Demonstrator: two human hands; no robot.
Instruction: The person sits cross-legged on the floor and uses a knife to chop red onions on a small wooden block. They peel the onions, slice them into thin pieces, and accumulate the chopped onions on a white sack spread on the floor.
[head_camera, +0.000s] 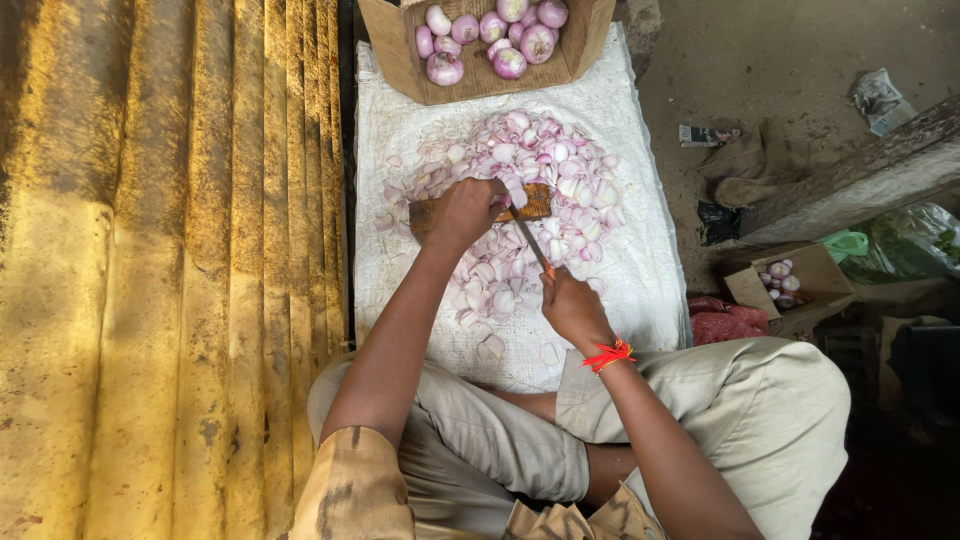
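My left hand (466, 210) presses down on an onion piece on a small wooden cutting board (535, 204); the piece itself is mostly hidden under the fingers. My right hand (573, 308), with a red thread at the wrist, grips a knife (531, 240) whose blade angles up to the board beside my left fingers. A heap of cut onion pieces (545, 160) surrounds the board on a white cloth (620, 110).
A cardboard box (400, 60) of peeled onions stands at the cloth's far end. A smaller box with onions (790, 285) sits on the ground at right, beside plastic bags. A corrugated yellow metal sheet (160, 270) lies at left. My crossed legs are below.
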